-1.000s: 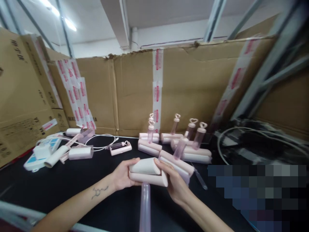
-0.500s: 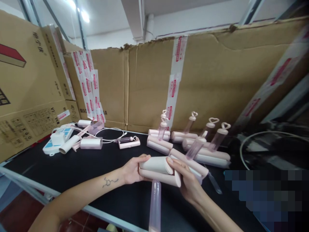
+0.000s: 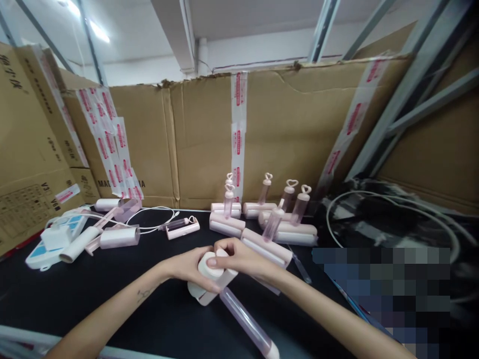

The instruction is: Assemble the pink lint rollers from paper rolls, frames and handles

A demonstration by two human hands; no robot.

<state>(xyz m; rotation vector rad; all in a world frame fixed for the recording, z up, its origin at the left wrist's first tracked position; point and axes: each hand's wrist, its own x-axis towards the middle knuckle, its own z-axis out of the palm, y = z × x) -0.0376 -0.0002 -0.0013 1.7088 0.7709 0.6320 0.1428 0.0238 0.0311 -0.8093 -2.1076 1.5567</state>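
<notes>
A pale pink and white lint roller [image 3: 196, 290] is held above the black tabletop, its rounded end turned towards me. My left hand [image 3: 183, 264] grips it from the left, thumb along the near side. From the right, my right hand [image 3: 241, 257] closes over its upper part, the thumb pressed on the white end. Its translucent handle [image 3: 247, 319] slants down to the lower right. Behind the hands stand several similar lint rollers [image 3: 265, 245], mostly with clear handles upright and heart-shaped loops on top.
On the left lie a white power strip [image 3: 35, 254], loose white rolls [image 3: 80, 244] and a white cable [image 3: 144, 209]. A small pink roller [image 3: 183, 229] rests near the middle. Cardboard walls [image 3: 202, 144] enclose the back and left. Coiled cable [image 3: 329, 219] and dark clutter sit right.
The lint roller has been turned from lying sideways to end-on, and its handle swung to the lower right. My hands have come closer together around it. The camera view has turned right.
</notes>
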